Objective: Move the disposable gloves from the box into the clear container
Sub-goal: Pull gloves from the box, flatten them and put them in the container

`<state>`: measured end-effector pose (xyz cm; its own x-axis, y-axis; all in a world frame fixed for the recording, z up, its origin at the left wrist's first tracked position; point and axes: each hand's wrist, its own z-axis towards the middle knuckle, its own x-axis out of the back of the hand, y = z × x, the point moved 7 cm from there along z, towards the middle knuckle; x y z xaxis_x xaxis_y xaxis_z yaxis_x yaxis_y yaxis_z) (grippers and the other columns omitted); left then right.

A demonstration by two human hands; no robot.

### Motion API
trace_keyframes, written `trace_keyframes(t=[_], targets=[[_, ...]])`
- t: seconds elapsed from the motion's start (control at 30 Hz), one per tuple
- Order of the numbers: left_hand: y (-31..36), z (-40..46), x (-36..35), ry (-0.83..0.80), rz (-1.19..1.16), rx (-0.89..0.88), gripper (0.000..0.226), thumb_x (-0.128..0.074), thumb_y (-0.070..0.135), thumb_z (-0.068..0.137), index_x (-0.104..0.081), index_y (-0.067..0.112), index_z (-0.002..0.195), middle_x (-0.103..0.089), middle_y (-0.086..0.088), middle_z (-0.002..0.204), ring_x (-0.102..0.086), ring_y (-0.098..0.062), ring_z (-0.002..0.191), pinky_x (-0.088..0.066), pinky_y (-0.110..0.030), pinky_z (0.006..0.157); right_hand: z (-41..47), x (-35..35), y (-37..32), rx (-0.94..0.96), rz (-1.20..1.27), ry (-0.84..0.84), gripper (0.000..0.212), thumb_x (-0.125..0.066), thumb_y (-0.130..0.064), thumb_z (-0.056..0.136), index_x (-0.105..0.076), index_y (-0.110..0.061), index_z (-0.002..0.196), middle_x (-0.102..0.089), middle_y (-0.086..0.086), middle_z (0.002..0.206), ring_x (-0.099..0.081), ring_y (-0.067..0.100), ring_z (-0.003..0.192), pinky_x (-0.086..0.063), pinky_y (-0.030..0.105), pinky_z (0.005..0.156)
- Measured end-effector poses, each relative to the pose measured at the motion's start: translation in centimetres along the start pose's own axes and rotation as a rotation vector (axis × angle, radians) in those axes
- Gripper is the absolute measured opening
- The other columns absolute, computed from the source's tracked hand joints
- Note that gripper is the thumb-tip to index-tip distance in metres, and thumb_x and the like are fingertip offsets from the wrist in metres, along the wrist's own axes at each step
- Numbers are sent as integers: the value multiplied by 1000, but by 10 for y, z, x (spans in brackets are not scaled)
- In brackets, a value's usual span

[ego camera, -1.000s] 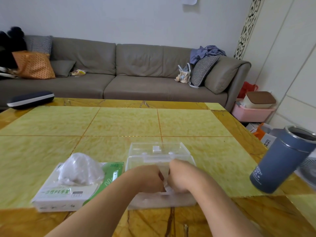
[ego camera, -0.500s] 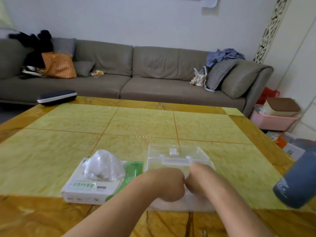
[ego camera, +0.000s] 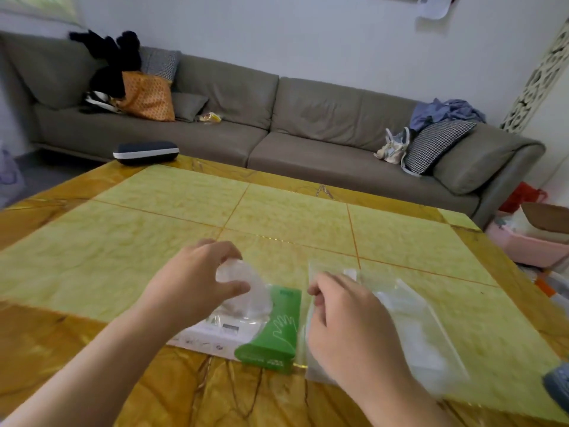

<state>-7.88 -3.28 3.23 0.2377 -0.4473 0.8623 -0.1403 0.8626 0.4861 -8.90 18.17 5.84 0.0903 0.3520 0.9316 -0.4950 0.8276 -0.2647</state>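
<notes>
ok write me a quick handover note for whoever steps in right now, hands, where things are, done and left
Left hand: grips the bunch of gloves sticking out of the box.
Right hand: fingers curled at the near left edge of the clear container; its grip is unclear through blur.
Box sits just left of the container on the table.
Done: gloves grasped.
Left: pull them out and put them in the container.

Grey sofa [ego camera: 277,124] behind yellow table [ego camera: 154,229], white wall [ego camera: 308,32].
</notes>
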Motion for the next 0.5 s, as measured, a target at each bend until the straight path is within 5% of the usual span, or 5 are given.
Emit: trace_keyframes(t=[0.17, 0.37, 0.5], targets=[[0, 2, 5, 75, -64, -39, 16, -75, 47, 87, -68, 35, 79, -67, 16, 67, -63, -2, 63, -53, -25, 60, 3, -17, -19, 86, 1, -21, 28, -51, -11, 91, -63, -25, 113, -62, -12, 101, -56, 11, 97, -53, 28, 84], [-2, 5, -3, 45, -122, -32, 26, -70, 35, 95, -65, 30, 70, -63, 6, 59, -60, -14, 56, -53, -37, 57, -5, -49, -47, 287, -65, -149, 35, -51, -20, 91, -66, -30, 121, -59, -12, 118, -49, 14, 113, -45, 29, 102], [-5, 8, -8, 49, -113, -13, 38, -66, 29, 98, -59, 32, 61, -54, 8, 50, -49, -10, 47, -39, -27, 48, -10, -61, -55, 343, -119, -170, 33, -64, -39, 93, -67, -34, 125, -58, -12, 120, -52, 17, 112, -48, 33, 100]])
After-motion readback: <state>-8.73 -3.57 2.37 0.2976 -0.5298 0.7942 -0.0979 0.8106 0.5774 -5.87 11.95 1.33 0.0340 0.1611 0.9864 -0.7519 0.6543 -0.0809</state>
